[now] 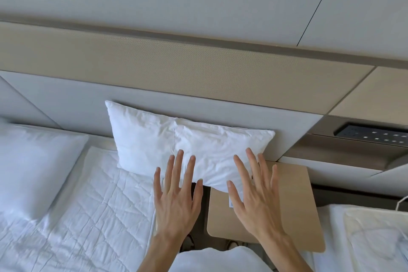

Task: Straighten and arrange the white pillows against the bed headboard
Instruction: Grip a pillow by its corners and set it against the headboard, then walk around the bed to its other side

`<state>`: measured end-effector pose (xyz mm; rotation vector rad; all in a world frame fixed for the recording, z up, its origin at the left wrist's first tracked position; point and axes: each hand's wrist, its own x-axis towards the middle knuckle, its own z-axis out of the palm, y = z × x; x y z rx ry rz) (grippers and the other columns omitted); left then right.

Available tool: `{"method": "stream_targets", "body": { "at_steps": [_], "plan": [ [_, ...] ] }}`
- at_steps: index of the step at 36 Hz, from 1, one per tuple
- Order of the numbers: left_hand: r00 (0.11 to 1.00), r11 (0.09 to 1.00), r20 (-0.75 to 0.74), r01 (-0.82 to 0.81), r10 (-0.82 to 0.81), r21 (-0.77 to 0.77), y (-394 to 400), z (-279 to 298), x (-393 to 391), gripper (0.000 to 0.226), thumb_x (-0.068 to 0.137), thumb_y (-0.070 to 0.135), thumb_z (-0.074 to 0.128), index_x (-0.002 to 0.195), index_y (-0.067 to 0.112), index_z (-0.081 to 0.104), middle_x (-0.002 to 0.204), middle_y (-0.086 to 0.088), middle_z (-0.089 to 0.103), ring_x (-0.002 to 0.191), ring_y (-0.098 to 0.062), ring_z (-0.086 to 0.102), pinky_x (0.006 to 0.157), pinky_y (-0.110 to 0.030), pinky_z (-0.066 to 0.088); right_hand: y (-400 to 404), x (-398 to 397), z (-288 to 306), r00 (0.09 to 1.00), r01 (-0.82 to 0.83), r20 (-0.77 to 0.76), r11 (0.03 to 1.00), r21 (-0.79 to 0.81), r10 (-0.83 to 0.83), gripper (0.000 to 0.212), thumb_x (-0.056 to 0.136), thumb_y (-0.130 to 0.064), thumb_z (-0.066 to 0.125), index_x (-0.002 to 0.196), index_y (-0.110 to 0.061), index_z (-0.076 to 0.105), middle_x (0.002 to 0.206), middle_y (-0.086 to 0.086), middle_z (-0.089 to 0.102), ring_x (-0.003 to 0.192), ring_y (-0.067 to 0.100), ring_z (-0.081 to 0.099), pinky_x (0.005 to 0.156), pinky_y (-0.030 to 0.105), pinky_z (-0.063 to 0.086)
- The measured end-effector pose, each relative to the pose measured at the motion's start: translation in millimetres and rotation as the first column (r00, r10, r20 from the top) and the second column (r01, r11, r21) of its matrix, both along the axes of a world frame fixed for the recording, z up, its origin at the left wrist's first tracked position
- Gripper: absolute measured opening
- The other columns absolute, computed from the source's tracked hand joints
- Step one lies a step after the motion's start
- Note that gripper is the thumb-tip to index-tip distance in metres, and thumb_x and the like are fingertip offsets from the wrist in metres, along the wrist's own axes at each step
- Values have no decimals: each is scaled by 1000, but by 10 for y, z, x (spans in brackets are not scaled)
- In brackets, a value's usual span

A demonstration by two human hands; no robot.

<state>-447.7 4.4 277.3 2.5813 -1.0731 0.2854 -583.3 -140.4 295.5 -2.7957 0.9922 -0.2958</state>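
Note:
A white, creased pillow [154,141] leans against the pale padded headboard [66,104], tilted so that its right end hangs past the mattress over a wooden bedside table [295,201]. My left hand [176,196] is flat with fingers spread, its fingertips over the pillow's lower edge. My right hand [256,194] is spread the same way over the pillow's lower right corner. Neither hand grips anything. A second white pillow [33,170] lies flat at the left on the quilted mattress cover [99,216].
A dark gap [205,205] separates the bed from the bedside table. A black switch panel [375,134] sits in a recess at the right. Another bed [364,238] with white bedding and a white cable lies at the far right. White fabric [216,260] bunches below my wrists.

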Motion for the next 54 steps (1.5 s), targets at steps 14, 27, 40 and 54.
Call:
{"method": "stream_targets", "body": {
  "at_steps": [14, 27, 40, 54],
  "plan": [
    [989, 993, -148, 12, 6, 116, -9, -304, 30, 47, 97, 52, 38, 141, 38, 45, 155, 7, 36, 147, -16, 27, 119, -46, 22, -88, -37, -265, 999, 14, -35, 998, 55, -12, 61, 91, -60, 38, 149, -37, 36, 163, -8, 21, 148, 20, 26, 116, 52, 28],
    [983, 997, -179, 57, -47, 50, 67, -508, 227, 32, 92, 44, 50, 119, 33, 63, 144, 3, 51, 140, -17, 39, 113, -47, 33, -21, 110, -380, 998, 29, -50, 997, 77, -25, 56, 91, -60, 40, 142, -37, 46, 157, -6, 36, 143, 22, 36, 113, 52, 32],
    [980, 987, -123, -150, 155, 53, 83, -311, 146, 38, 91, 47, 51, 126, 34, 59, 146, 3, 48, 140, -18, 39, 115, -46, 30, -330, 245, -273, 976, -216, -2, 976, 39, 216, 58, 87, -58, 50, 139, -35, 50, 152, -7, 42, 141, 23, 39, 110, 48, 35],
    [729, 745, -165, -665, 664, 59, 176, -172, -1118, 36, 90, 47, 48, 121, 34, 59, 136, 6, 53, 132, -18, 45, 108, -41, 35, -421, 349, 87, 687, -724, 46, 677, 129, 726, 58, 85, -64, 45, 137, -38, 46, 148, -10, 45, 138, 18, 39, 108, 49, 39]
  ]
}}
